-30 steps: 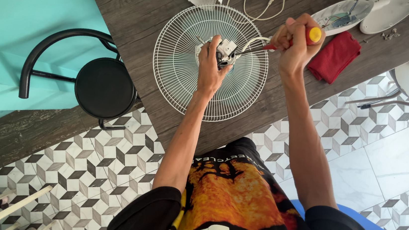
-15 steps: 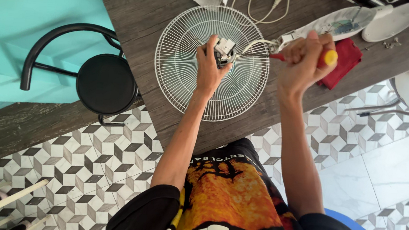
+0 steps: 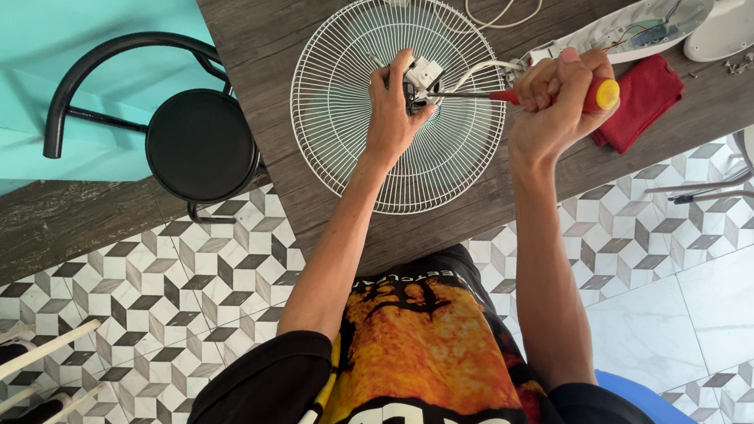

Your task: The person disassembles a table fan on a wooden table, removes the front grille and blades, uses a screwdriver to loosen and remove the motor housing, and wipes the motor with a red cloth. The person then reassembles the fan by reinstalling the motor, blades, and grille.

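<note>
The left hand [image 3: 394,103] sits over the middle of the round white wire fan guard [image 3: 346,154], which lies flat on the dark wooden table [image 3: 268,8], and its fingers [image 3: 403,60] are closed around the small white and grey motor block [image 3: 423,76] at the guard's hub, pinning it in place. The right hand [image 3: 554,95] is off to the right of that hub, just past the guard's rim, with its fingers wrapped tight on the red handle of a screwdriver [image 3: 508,94] whose yellow cap pokes out beyond the fist. The screwdriver's long axis runs nearly level across the view, from the right hand leftward to the motor block, so the metal tip meets the block from its right side, just beside the left thumb. The left hand is therefore the one on the block itself, while the right reaches it only through the length of the shaft. A white cable [image 3: 483,65] curves from the block up toward a long white housing [image 3: 630,24] lying further back on the table, with a folded red cloth [image 3: 641,99] just beside the right hand and a few small screws [image 3: 741,63] beyond it. A black round stool [image 3: 202,144] stands at the table's left edge on the patterned tile floor [image 3: 156,301].
</note>
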